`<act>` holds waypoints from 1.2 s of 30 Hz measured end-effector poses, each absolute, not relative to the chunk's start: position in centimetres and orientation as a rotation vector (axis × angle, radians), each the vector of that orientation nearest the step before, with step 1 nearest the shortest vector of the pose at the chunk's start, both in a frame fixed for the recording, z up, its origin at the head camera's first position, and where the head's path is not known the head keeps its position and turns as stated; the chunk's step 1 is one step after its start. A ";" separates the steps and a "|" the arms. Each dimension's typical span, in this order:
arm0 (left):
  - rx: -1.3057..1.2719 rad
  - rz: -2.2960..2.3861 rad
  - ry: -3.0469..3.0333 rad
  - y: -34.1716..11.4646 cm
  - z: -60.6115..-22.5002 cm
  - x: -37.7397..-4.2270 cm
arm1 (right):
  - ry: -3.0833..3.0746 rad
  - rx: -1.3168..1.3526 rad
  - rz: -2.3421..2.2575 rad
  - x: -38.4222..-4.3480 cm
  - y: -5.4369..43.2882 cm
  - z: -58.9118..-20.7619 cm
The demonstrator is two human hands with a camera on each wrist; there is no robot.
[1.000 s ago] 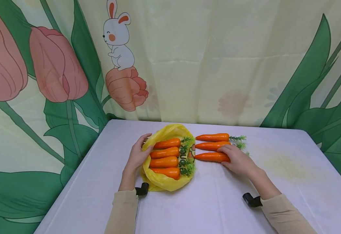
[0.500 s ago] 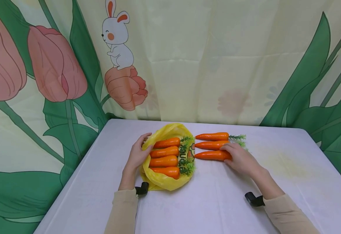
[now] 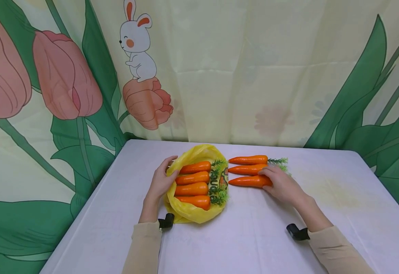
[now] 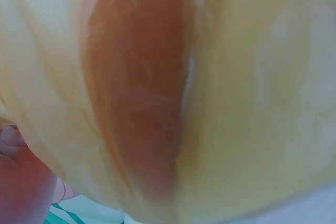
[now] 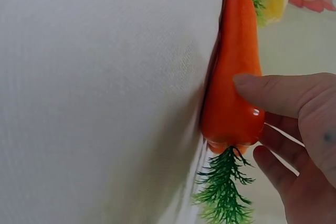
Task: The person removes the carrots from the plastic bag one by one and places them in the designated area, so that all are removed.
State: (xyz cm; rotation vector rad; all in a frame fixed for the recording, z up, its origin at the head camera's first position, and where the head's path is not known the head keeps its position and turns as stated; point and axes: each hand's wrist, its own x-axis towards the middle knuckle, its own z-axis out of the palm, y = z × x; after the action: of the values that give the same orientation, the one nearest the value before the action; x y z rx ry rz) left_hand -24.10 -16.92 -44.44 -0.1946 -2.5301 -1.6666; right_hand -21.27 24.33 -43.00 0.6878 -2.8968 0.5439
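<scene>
My left hand point(image 3: 161, 180) grips the left rim of a yellow plastic bag point(image 3: 194, 217), its thumb over the edge. Several orange toy carrots point(image 3: 193, 177) lie side by side in the bag's mouth, green tops to the right. Up close, the left wrist view has the thin bag point(image 4: 262, 108) with a carrot showing through it. To the right, three carrots lie in a row. My right hand point(image 3: 283, 186) pinches the nearest carrot point(image 3: 247, 181) near its leafy end; the right wrist view has the thumb on this carrot point(image 5: 233, 56) and fingers behind. That hand partly hides the leaves.
Beyond the held carrot lie the middle carrot point(image 3: 245, 169) and the far carrot point(image 3: 250, 159), tips towards the bag. All rest on a white-covered table point(image 3: 220, 247). A printed curtain point(image 3: 254, 76) with tulips and a rabbit hangs behind the table's back edge.
My right hand has shifted slightly right along the nearest carrot, which has moved a little. The left hand and the bag stay in place.
</scene>
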 end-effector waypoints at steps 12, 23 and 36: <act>-0.194 -1.659 -2.532 -16.8 -44.3 -24.1 | -2.863 0.732 0.656 -21.1 23.5 -42.1; -0.196 -1.664 -2.528 -16.8 -44.4 -24.0 | -2.853 0.744 0.780 -21.2 20.5 -40.9; -0.183 -1.661 -2.542 -16.9 -44.3 -24.0 | -2.786 0.783 0.871 -21.8 16.8 -40.5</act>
State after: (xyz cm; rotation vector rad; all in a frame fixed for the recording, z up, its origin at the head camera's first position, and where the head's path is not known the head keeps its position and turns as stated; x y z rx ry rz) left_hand -23.99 -16.85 -44.29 -0.1833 -2.5424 -1.6611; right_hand -21.83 16.82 -40.48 0.7832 -2.7864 0.8713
